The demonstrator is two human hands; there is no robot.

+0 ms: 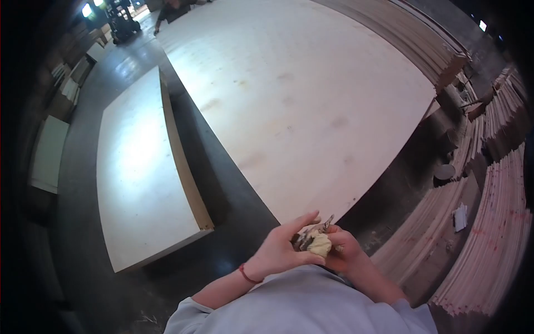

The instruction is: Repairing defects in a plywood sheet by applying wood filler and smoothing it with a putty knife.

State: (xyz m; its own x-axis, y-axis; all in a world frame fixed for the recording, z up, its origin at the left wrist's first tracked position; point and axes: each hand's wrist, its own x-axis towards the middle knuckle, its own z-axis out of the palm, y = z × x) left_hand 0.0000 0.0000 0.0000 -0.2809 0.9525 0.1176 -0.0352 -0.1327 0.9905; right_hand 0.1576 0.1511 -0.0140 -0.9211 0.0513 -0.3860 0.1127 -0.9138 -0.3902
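My two hands meet in front of my body, just over the near corner of a large pale wood panel (289, 128). My left hand (278, 247) curves from the left around a soft-looking, pale yellow lump (320, 245), its thumb below and its fingers above. From the other side, my right hand (346, 249) is closed against the lump. A thin, flat, dark-streaked piece (328, 224) sticks up between the hands, by the right fingers. Its lower part is hidden, and I cannot tell which hand grips it.
A lower stack of pale boards (139, 161) stands at the left, across a strip of dark floor (239, 222). Stacks of thin wood sheets (489, 222) line the right side. Another person (175, 10) is at the panel's far end; a forklift-like machine (123, 22) stands beyond.
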